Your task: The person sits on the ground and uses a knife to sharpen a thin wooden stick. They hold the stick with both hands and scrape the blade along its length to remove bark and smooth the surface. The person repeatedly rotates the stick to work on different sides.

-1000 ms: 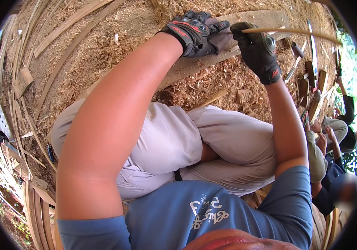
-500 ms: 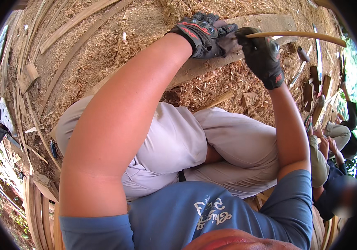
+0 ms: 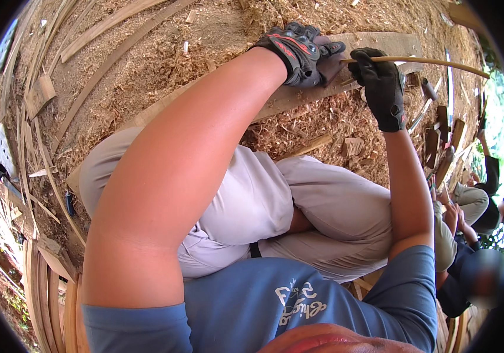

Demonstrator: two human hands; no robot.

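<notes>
My left hand (image 3: pixel 300 56), in a black glove with red trim, is closed on a folded dark brown sheet (image 3: pixel 331 66) above a flat board. What it is made of I cannot tell. A thin, slightly curved wooden strip (image 3: pixel 434 60) reaches from that sheet out to the right. My right hand (image 3: pixel 378 88), gloved in black too, pinches the strip close beside the sheet, thumb and fingers around it. The strip's left end is hidden at my left hand. Under both hands, the pale board (image 3: pixel 287 100) lies slanting across the ground.
Wood shavings (image 3: pixel 305 126) cover the ground before my crossed legs. A hammer-like tool (image 3: pixel 427 91) and a long blade (image 3: pixel 450 88) lie at right. Long wooden strips (image 3: pixel 110 65) and a wood block (image 3: pixel 40 96) lie at left. Other people (image 3: pixel 470 206) sit at both edges.
My right hand has rolled over, so its knuckle guard has turned away, and the strip shows a thinner edge. Both hands sit slightly farther right, still close together.
</notes>
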